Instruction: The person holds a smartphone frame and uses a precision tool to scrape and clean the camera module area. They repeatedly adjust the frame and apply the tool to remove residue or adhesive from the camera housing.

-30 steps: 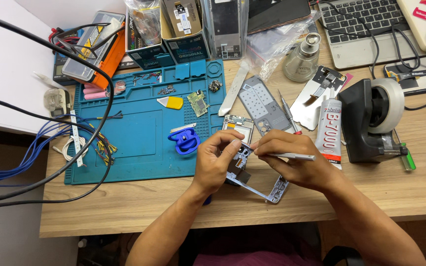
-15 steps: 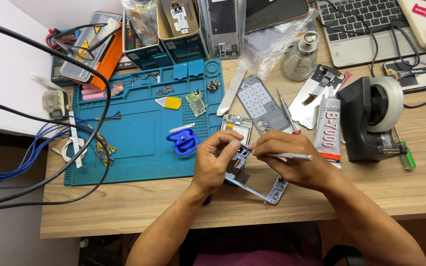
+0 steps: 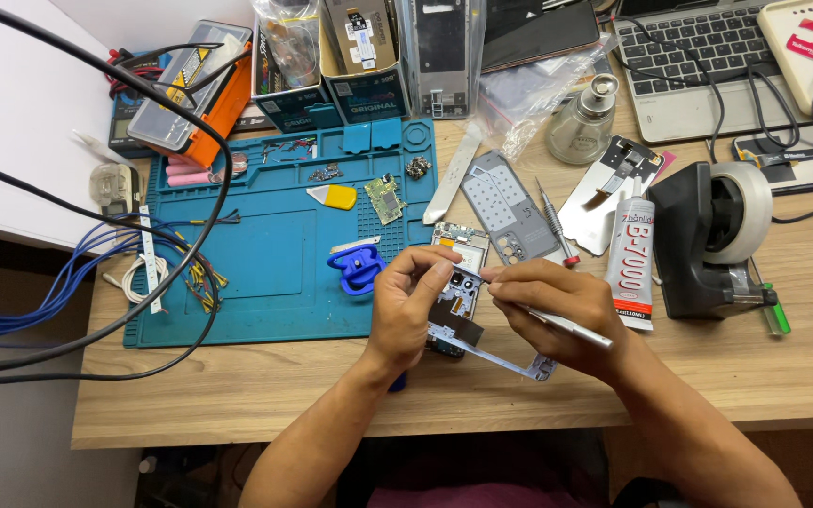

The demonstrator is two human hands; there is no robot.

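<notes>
A stripped phone frame (image 3: 482,348) lies at the front of the wooden desk (image 3: 237,395), its grey metal edge sticking out to the right. My left hand (image 3: 411,306) grips the frame's upper left part with thumb and fingers. My right hand (image 3: 557,315) holds thin silver tweezers (image 3: 566,326), whose tip meets the frame's top near my left fingertips. A small circuit module (image 3: 458,235) rests just beyond the frame.
A blue repair mat (image 3: 265,254) carries a blue suction tool (image 3: 355,268), a yellow pick (image 3: 333,196) and a green board (image 3: 387,198). A glue tube (image 3: 630,263), black tape dispenser (image 3: 712,240), screwdriver (image 3: 555,221), grey back cover (image 3: 505,207), glass bottle (image 3: 582,120), laptop (image 3: 708,56) and cables (image 3: 96,235) surround the work.
Both hands stay on the frame with only slight finger movement. The view has drifted a little; nothing was picked up or let go.
</notes>
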